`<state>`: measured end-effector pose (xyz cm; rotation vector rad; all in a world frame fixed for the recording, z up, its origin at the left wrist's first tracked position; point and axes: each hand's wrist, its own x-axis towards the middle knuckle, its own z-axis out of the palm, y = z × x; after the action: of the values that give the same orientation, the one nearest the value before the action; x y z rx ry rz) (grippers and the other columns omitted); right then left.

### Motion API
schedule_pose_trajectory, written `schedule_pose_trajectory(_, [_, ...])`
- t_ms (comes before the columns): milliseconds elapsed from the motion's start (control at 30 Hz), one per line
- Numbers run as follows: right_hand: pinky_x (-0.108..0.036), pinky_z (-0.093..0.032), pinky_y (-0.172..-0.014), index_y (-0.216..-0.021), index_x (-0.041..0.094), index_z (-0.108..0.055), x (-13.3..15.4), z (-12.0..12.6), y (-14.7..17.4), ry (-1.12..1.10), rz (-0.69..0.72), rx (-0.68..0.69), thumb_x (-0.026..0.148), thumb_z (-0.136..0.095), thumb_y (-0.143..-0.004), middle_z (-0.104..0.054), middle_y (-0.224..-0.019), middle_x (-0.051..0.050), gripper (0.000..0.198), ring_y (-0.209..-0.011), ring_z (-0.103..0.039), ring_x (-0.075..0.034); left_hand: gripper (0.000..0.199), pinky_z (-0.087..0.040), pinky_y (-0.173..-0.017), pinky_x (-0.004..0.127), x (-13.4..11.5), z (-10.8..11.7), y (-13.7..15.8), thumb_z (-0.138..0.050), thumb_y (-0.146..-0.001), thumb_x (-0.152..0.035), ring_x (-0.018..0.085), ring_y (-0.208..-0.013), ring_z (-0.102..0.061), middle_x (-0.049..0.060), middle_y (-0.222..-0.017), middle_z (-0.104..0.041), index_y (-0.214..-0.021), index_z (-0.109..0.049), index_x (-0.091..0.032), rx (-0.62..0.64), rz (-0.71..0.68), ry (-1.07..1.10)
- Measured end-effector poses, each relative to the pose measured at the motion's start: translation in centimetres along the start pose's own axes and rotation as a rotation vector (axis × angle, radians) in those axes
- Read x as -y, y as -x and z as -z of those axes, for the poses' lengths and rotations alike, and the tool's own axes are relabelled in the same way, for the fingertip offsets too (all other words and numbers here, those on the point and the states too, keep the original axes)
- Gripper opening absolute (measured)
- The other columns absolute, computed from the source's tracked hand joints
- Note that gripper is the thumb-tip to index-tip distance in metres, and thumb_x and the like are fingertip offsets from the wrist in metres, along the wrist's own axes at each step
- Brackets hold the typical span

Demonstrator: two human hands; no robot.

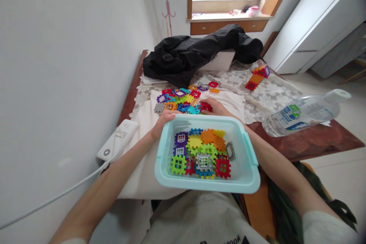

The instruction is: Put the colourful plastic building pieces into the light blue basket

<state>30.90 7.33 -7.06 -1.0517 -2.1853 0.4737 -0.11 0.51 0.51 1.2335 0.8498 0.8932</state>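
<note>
1. The left hand (160, 122) grips the far left rim of the tub (247, 167) at centre frame.
2. The right hand (215, 107) closes on a red tile (205, 107) in the pile (180, 99) just above.
3. Tiles look light, stiff, toothed; pinch the edges.

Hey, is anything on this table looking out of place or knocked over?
Yes: the clear water bottle lies on its side at the table's right edge, partly overhanging it. A black jacket is heaped over a white box at the back. The left hand and right hand rest by the loose tiles.
</note>
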Motion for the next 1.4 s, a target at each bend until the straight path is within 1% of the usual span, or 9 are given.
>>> schedule_pose_trajectory(167, [-0.051, -0.056, -0.112, -0.144, 0.024, -0.065, 0.3, 0.2, 0.0, 0.011, 0.062, 0.017, 0.032, -0.066, -0.099, -0.071, -0.136, -0.013, 0.046, -0.125, -0.069, -0.031, 0.047, -0.045, -0.065, 0.028, 0.0, 0.1, -0.2, -0.075, -0.072, -0.054, 0.02, -0.067, -0.063, 0.012, -0.081, -0.076, -0.084, -0.082, -0.009, -0.003, 0.009, 0.007])
schedule_pose_trajectory(300, [-0.057, -0.049, -0.119, -0.145, 0.023, -0.067, 0.5, 0.2, 0.2, 0.092, 0.067, 0.091, 0.041, -0.063, -0.104, -0.068, -0.146, -0.016, 0.045, -0.137, -0.063, -0.035, 0.042, -0.046, -0.068, 0.029, 0.1, 0.1, -0.1, -0.075, -0.074, -0.052, 0.021, -0.069, -0.063, 0.011, -0.081, -0.077, -0.078, -0.081, -0.011, -0.012, -0.011, -0.008])
schedule_pose_trajectory(500, [-0.058, -0.047, -0.118, -0.156, 0.024, -0.058, 0.9, 1.1, 0.5, 0.106, 0.069, 0.197, 0.043, -0.08, -0.089, -0.064, -0.153, -0.018, 0.073, -0.141, -0.058, -0.04, 0.035, -0.047, -0.071, 0.031, 0.4, 0.3, 0.0, -0.071, -0.078, -0.048, 0.023, -0.073, -0.064, 0.008, -0.071, -0.073, -0.075, -0.081, -0.015, -0.031, -0.058, -0.047])
schedule_pose_trajectory(633, [-0.055, -0.05, -0.115, -0.146, 0.022, -0.065, 1.3, 1.4, 0.4, 0.07, 0.093, 0.194, 0.04, -0.077, -0.09, -0.07, -0.141, -0.017, 0.06, -0.131, -0.065, -0.037, 0.035, -0.049, -0.074, 0.032, 0.4, 0.4, -0.1, -0.071, -0.078, -0.048, 0.025, -0.077, -0.066, 0.008, -0.072, -0.074, -0.076, -0.082, -0.015, -0.028, -0.072, -0.058])
schedule_pose_trajectory(800, [-0.053, -0.053, -0.11, -0.136, 0.022, -0.07, 1.3, 1.2, 0.1, 0.06, 0.081, 0.157, 0.043, -0.071, -0.094, -0.074, -0.131, -0.015, 0.047, -0.123, -0.068, -0.034, 0.038, -0.048, -0.072, 0.03, 0.4, 0.4, 0.0, -0.07, -0.079, -0.05, 0.025, -0.081, -0.067, 0.011, -0.084, -0.078, -0.08, -0.083, -0.014, -0.016, -0.051, -0.072])
schedule_pose_trajectory(900, [-0.053, -0.053, -0.111, -0.136, 0.02, -0.069, 1.4, 1.3, 0.2, 0.058, 0.096, 0.178, 0.043, -0.074, -0.092, -0.073, -0.132, -0.016, 0.049, -0.125, -0.067, -0.035, 0.041, -0.046, -0.068, 0.029, 0.3, 0.4, 0.0, -0.07, -0.078, -0.051, 0.024, -0.081, -0.066, 0.013, -0.092, -0.08, -0.082, -0.083, -0.013, 0.009, -0.033, -0.061])
schedule_pose_trajectory(1067, [-0.055, -0.047, -0.12, -0.146, 0.025, -0.064, 2.1, 2.0, 0.5, 0.035, 0.111, 0.228, 0.042, -0.082, -0.088, -0.065, -0.149, -0.016, 0.063, -0.138, -0.06, -0.036, 0.043, -0.046, -0.067, 0.03, 0.3, 0.4, 0.0, -0.07, -0.078, -0.053, 0.024, -0.078, -0.063, 0.013, -0.092, -0.079, -0.083, -0.083, -0.013, 0.024, -0.03, -0.043])
schedule_pose_trajectory(1267, [-0.054, -0.047, -0.121, -0.141, 0.027, -0.065, 2.4, 2.3, 0.4, -0.032, 0.125, 0.212, 0.039, -0.081, -0.089, -0.066, -0.147, -0.014, 0.056, -0.139, -0.06, -0.034, 0.041, -0.047, -0.069, 0.032, 0.4, 0.5, -0.2, -0.072, -0.078, -0.054, 0.025, -0.075, -0.064, 0.011, -0.078, -0.075, -0.08, -0.082, -0.014, 0.002, -0.031, -0.059])
schedule_pose_trajectory(1400, [-0.054, -0.048, -0.12, -0.134, 0.027, -0.068, 1.6, 1.6, 0.2, -0.074, 0.148, 0.175, 0.043, -0.081, -0.089, -0.068, -0.142, -0.014, 0.05, -0.136, -0.062, -0.033, 0.044, -0.046, -0.067, 0.031, 0.3, 0.5, -0.1, -0.072, -0.077, -0.055, 0.025, -0.076, -0.064, 0.013, -0.085, -0.078, -0.082, -0.083, -0.012, 0.019, -0.02, -0.054])
